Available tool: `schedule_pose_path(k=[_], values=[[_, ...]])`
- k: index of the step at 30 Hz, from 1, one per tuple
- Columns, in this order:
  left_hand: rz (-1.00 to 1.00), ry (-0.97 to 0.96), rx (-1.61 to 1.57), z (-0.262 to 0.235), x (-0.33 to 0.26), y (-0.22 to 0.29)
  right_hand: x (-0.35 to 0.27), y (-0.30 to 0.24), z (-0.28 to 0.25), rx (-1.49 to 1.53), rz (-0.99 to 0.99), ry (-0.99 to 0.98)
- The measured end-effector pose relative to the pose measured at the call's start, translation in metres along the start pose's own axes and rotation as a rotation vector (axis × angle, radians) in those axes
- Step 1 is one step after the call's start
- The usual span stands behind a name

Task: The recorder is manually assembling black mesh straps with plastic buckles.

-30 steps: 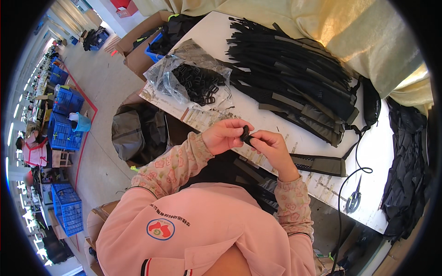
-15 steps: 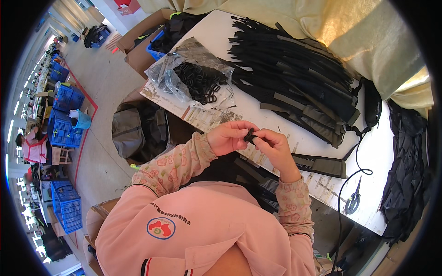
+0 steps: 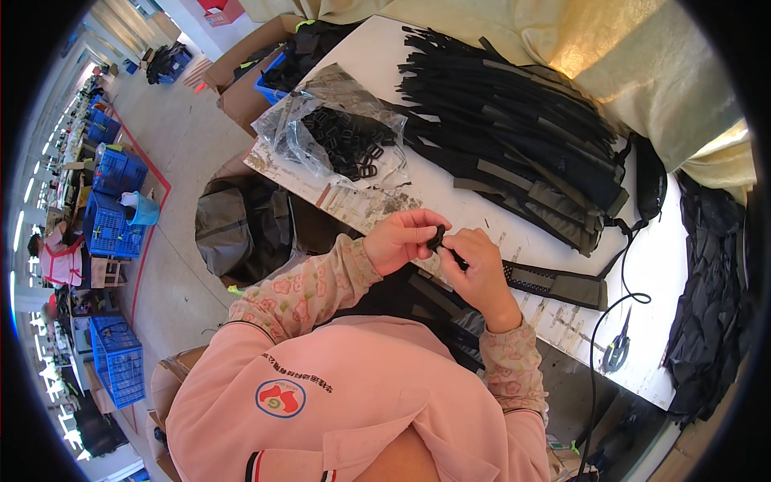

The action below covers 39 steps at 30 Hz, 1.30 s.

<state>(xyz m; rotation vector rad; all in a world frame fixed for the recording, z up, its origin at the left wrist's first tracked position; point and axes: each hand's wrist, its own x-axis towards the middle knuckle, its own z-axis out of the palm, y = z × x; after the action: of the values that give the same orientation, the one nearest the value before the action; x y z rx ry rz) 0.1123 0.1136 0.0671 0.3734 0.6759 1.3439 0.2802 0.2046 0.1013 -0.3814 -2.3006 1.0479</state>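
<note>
Small black plastic-looking fitting (image 3: 436,236), held up over the near edge of the table, in front of the chest. Exact form hidden by fingers. Left hand (image 3: 401,243) pinches it between thumb and fingertips. Right hand (image 3: 475,269) is closed beside it, thumb and fingers gripping a narrow black strip (image 3: 459,259); whether strip already passes through fitting, cannot tell.

Step in hand, my reading: working strip and fitting together, probably threading. Next move would call for the left pinch holding the fitting steady while the right fingers feed or draw the strip end through, without twist.

Just beyond right wrist: a black and dark-grey padded strap (image 3: 562,287) lying on the white, scuffed worktable (image 3: 654,321); its link to the strip is covered by the hand. Below the hands, dark fabric pieces (image 3: 426,309).

Further out: clear plastic bag (image 3: 281,149) of black looped buckles (image 3: 329,140), the likely source of the fitting; a broad heap of black fabric straps (image 3: 514,120); dark-handled snips (image 3: 616,353) near the table's right end. Beyond, a gold curtain (image 3: 642,80); far left, blue plastic crates (image 3: 116,361) on the floor.
</note>
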Motion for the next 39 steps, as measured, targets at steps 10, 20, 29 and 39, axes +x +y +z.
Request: schedule_pose_path(k=[10,20,29,39], values=[[0.004,0.104,-0.025,0.001,0.0,-0.006,-0.001,0.0,0.005,0.139,0.124,0.104],[0.249,0.216,0.346,0.016,0.011,-0.014,-0.009,0.005,0.015,0.145,0.029,0.268],[0.354,0.219,0.365,0.019,0.01,-0.018,-0.012,0.01,0.014,0.8,0.595,0.248],[0.517,-0.047,0.553,0.014,0.01,-0.029,-0.017,0.0,0.021,0.973,0.614,0.528]])
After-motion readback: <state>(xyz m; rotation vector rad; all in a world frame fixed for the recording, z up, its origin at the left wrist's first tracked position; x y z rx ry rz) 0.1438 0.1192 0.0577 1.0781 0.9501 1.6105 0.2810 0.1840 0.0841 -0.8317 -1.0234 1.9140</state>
